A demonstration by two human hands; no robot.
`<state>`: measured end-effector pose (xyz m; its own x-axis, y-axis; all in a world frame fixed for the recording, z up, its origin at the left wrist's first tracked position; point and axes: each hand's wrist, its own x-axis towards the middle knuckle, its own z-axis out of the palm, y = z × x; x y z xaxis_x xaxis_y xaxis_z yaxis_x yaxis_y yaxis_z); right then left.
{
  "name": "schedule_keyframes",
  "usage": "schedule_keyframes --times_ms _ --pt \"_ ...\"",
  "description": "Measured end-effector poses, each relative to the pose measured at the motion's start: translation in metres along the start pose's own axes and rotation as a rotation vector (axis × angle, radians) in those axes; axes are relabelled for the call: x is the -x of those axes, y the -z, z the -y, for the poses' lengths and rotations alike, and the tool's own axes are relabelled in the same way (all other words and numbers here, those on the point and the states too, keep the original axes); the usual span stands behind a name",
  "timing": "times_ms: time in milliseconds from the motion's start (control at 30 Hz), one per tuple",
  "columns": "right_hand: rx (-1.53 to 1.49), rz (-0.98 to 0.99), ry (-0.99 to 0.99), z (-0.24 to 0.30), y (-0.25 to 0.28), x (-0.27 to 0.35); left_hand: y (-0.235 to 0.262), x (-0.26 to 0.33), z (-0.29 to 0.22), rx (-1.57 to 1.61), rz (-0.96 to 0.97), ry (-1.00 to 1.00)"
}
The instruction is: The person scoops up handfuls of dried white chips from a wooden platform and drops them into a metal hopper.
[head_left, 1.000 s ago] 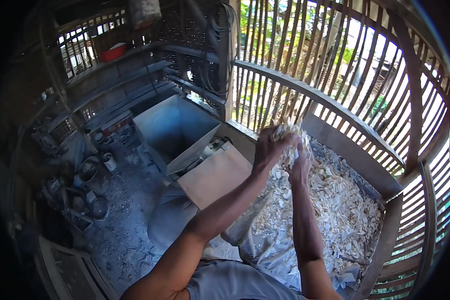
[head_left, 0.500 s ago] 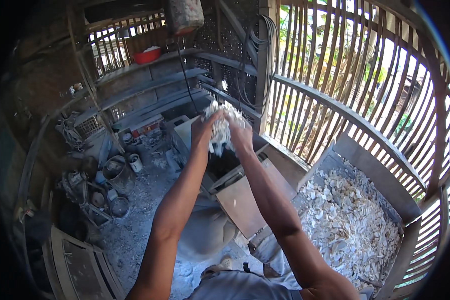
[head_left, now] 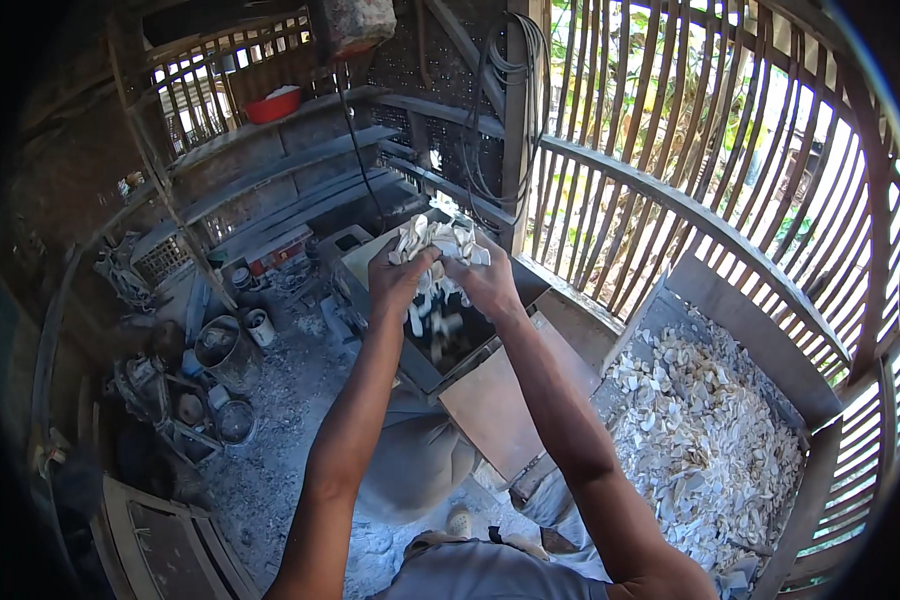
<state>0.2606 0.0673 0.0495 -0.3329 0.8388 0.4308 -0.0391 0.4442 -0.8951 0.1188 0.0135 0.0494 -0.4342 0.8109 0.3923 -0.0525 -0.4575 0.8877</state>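
My left hand and my right hand are cupped together around a heap of pale dried chips, which look like cassava slices. Both hands are over the dark open top of a box-like metal hopper. Some chips drop between and below my hands into the opening, blurred by their fall. Chips partly hide my fingertips. A flat pale panel lies against the hopper's near side, under my right forearm.
A large pile of chips fills a boarded bin at right, beside a slatted wall. A full sack stands before the hopper. Buckets and clutter lie on the dusty floor at left. A red basin sits on a back ledge.
My hands have come slightly lower and nearer, with the fingers curled more around the chips. Chips fall from them in both frames. The whole view has shifted a little.
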Motion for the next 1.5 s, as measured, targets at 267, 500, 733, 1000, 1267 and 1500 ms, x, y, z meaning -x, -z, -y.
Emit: schedule_keyframes --times_ms 267,500,733,1000,1267,1500 --pt "0.218 -0.052 0.067 0.012 -0.006 0.01 0.012 -0.001 0.009 0.005 0.01 -0.053" --pt "0.331 -0.077 0.052 0.019 -0.005 0.01 0.01 -0.001 0.008 -0.012 -0.039 -0.021" --pt "0.354 -0.074 0.081 0.013 -0.008 0.009 0.005 0.005 -0.003 -0.008 -0.06 0.003" --pt "0.51 -0.049 0.04 0.013 -0.008 0.008 0.001 0.008 -0.008 -0.023 -0.094 -0.009" --pt "0.682 0.04 -0.084 0.01 -0.008 0.0 0.0 0.008 -0.01 -0.089 -0.107 -0.021" --pt "0.531 0.109 0.158 0.007 0.008 -0.012 0.005 0.002 -0.01 -0.17 -0.092 0.001"
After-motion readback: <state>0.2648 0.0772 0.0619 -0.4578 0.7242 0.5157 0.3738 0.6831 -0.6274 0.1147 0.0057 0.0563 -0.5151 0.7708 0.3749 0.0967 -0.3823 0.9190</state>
